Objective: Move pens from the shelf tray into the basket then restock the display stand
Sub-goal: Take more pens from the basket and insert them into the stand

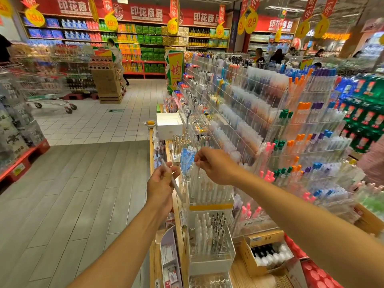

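White pen (170, 177) in the left hand (161, 185), fingers curled round it, just left of the clear display stand (209, 190). Right hand (216, 166) over the stand's top tier, fingertips pinching another white pen (197, 173) standing there. Below the stand, a cardboard box (267, 253) of pens. Far beyond it, red banners (146, 12) read 印花商品; a shopping cart (44, 88) sits well off left.
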Available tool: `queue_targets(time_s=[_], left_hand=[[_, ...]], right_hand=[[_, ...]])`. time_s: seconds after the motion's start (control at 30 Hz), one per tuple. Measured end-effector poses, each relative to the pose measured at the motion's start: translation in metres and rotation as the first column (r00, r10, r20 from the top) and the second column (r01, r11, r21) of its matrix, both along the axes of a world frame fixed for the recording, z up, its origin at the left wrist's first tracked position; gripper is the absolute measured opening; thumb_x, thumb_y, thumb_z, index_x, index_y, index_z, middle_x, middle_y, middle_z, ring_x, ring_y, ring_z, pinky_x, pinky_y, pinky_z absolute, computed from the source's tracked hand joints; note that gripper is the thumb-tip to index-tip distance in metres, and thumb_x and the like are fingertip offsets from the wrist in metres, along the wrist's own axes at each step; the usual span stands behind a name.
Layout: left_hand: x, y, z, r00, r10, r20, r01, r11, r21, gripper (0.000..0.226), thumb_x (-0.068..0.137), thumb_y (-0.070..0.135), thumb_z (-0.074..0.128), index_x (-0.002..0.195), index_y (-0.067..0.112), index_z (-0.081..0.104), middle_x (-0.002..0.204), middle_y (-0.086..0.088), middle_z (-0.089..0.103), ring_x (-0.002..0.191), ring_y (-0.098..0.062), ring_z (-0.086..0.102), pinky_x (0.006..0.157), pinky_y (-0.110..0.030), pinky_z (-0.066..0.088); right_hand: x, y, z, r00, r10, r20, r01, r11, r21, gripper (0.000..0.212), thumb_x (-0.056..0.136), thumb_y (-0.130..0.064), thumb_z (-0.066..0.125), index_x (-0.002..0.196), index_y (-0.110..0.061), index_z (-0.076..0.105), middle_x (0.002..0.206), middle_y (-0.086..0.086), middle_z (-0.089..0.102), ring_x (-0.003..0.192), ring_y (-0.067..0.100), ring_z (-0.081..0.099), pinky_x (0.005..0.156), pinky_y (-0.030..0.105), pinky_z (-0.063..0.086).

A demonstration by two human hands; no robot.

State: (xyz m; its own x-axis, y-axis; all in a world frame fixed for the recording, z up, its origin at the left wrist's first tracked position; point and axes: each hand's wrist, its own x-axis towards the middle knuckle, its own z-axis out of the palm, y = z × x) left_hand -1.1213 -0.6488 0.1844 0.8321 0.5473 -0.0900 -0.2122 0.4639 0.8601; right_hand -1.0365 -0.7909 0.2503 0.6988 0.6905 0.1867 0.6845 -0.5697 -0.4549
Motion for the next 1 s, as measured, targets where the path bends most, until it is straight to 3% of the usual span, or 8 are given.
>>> queue_targets(time_s=[0.2,0.27,0.43,0.53,0.67,0.77,1.0], left_hand=[[0.010,-0.003,-0.006,1.000,-0.019,0.017,0.018,0.997,0.079,0.019,0.102,0.009,0.046,0.114,0.016,0.058,0.113,-0.005,0.068,0.104,-0.018,0.065,0.092,-0.033,0.052],[0.013,-0.005,-0.008,1.000,-0.031,0.001,0.031,0.989,0.145,0.018,0.102,0.008,0.047,0.109,0.018,0.060,0.113,-0.003,0.069,0.102,-0.016,0.064,0.090,-0.032,0.053],[0.016,-0.008,-0.015,0.996,-0.081,-0.047,0.091,0.961,0.263,0.020,0.101,0.005,0.049,0.104,0.018,0.063,0.107,0.002,0.071,0.103,-0.016,0.066,0.081,-0.024,0.058],[0.018,-0.007,-0.022,0.986,-0.119,-0.115,0.153,0.916,0.370,0.018,0.099,0.006,0.054,0.107,0.013,0.068,0.105,0.001,0.071,0.100,-0.022,0.067,0.086,-0.034,0.057],[0.020,-0.004,-0.029,0.980,-0.068,-0.186,0.161,0.820,0.550,0.019,0.095,0.010,0.063,0.087,0.026,0.069,0.093,-0.010,0.069,0.082,-0.024,0.061,0.083,-0.051,0.056],[0.020,-0.002,-0.030,0.975,-0.031,-0.221,0.172,0.736,0.655,0.026,0.090,0.009,0.069,0.088,0.034,0.063,0.089,0.002,0.068,0.086,-0.019,0.066,0.080,-0.043,0.058],[0.023,0.000,-0.025,0.964,-0.003,-0.265,0.200,0.663,0.721,0.013,0.087,0.010,0.073,0.085,0.021,0.068,0.083,0.002,0.070,0.080,-0.016,0.067,0.079,-0.045,0.059]], right_hand=[[-0.002,0.006,-0.012,0.997,0.056,0.047,-0.047,0.984,-0.173,0.015,0.099,-0.014,0.052,0.106,-0.012,0.065,0.103,0.004,0.067,0.088,0.019,0.058,0.074,0.029,0.042],[-0.003,0.006,-0.018,0.989,0.096,0.109,-0.070,0.972,-0.224,0.015,0.097,-0.015,0.054,0.105,-0.014,0.068,0.103,0.003,0.066,0.095,0.021,0.057,0.083,0.029,0.042],[-0.004,0.005,-0.022,0.965,0.109,0.237,-0.048,0.968,-0.248,0.017,0.096,-0.026,0.058,0.109,-0.023,0.067,0.110,-0.001,0.055,0.102,0.021,0.042,0.091,0.036,0.038],[-0.007,0.005,-0.022,0.961,0.090,0.260,-0.022,0.967,-0.255,0.021,0.096,-0.029,0.057,0.114,-0.025,0.066,0.114,-0.001,0.051,0.105,0.022,0.037,0.090,0.035,0.037],[-0.010,0.004,-0.024,0.964,0.056,0.262,0.007,0.972,-0.234,0.022,0.097,-0.030,0.055,0.115,-0.025,0.066,0.118,0.000,0.052,0.109,0.023,0.037,0.091,0.034,0.033],[-0.011,0.003,-0.024,0.962,0.037,0.269,0.026,0.974,-0.224,0.021,0.096,-0.031,0.055,0.114,-0.025,0.066,0.116,-0.001,0.052,0.108,0.022,0.037,0.086,0.031,0.030],[-0.013,0.003,-0.029,0.973,-0.022,0.231,0.064,0.983,-0.174,0.020,0.095,-0.033,0.058,0.112,-0.027,0.068,0.115,-0.002,0.052,0.106,0.021,0.036,0.087,0.031,0.031]])
